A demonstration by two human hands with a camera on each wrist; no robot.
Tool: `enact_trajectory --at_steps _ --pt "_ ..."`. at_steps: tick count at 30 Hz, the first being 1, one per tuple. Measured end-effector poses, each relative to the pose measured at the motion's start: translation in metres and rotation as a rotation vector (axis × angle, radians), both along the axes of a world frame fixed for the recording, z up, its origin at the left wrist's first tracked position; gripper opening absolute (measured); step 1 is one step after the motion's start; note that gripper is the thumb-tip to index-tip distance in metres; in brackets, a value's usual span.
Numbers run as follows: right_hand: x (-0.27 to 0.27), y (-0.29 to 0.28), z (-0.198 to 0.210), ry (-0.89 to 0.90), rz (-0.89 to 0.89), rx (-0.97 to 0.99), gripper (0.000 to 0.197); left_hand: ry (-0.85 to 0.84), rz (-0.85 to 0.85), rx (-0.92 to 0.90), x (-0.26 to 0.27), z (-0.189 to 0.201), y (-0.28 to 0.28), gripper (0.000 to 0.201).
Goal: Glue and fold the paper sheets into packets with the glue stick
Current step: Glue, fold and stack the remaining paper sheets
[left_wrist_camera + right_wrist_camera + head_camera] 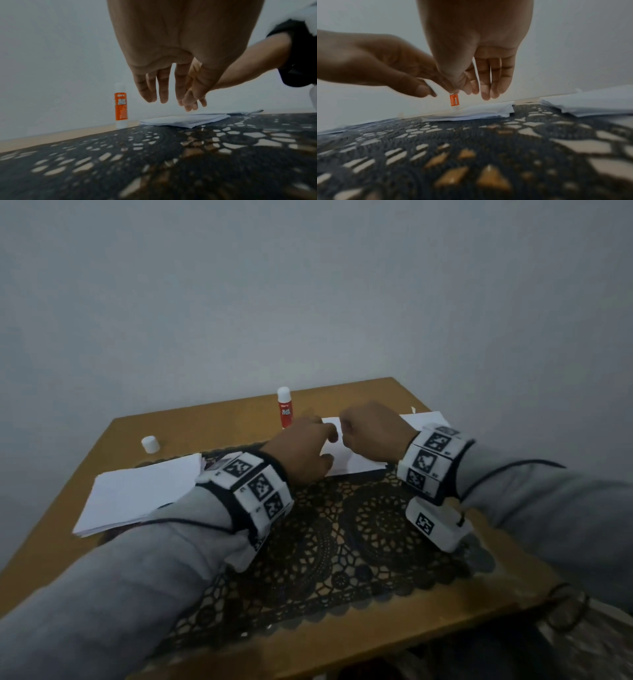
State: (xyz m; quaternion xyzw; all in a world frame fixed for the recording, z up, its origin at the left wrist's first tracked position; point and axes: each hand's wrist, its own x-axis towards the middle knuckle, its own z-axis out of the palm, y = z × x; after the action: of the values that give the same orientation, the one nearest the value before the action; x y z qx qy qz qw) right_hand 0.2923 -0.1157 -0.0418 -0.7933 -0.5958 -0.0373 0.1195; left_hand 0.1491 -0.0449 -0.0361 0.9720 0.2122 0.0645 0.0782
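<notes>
Two hands hover close together above a folded paper packet (346, 460) at frame centre, head view. L hand (301, 450): fingers (163, 86) hang down, loosely extended, over the packet (185, 120); nothing held, tips apart from the paper in the L-wrist view. R hand (373, 433): fingers (494, 77) likewise hang relaxed, straight-ish, above the packet (471, 112); nothing gripped. The two hands nearly meet, thumb sides facing; contact betw. them cannot be told.

Glue stick (285, 408): upright, uncapped, red-orange label w/ white ends, on bare wood just beyond the packet, upper centre of the head view; left of the L fingers in the L-wrist view (121, 108), seen small behind the R hand in the R-wrist view (454, 101). Its white cap (150, 444) stands apart, left of centre, near the table's (113, 436) far-left part.

Stack of paper sheets (137, 494): left of frame, partly under the L sleeve. A further sheet pile (424, 419) lies right of the hands, by the far edge. Dark lace mat (359, 539) covers the table middle; the packet's near edge lies on it. Both wrists carry bands w/ black-and-white markers; sleeves grey.
</notes>
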Motion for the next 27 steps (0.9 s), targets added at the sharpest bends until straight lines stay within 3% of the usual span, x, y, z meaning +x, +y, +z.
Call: enact_trajectory --at_steps 9,17,27 --pt "0.000 0.006 -0.006 0.074 -0.057 -0.037 0.012 0.197 -0.016 0.052 0.016 -0.013 0.010 0.050" --pt "0.007 0.004 -0.006 0.196 -0.080 -0.012 0.015 0.230 0.000 0.043 0.015 -0.010 -0.001 0.047" --pt "0.021 0.002 -0.010 0.152 -0.070 0.011 0.010 0.206 -0.016 0.064 0.013 -0.010 0.002 0.041"
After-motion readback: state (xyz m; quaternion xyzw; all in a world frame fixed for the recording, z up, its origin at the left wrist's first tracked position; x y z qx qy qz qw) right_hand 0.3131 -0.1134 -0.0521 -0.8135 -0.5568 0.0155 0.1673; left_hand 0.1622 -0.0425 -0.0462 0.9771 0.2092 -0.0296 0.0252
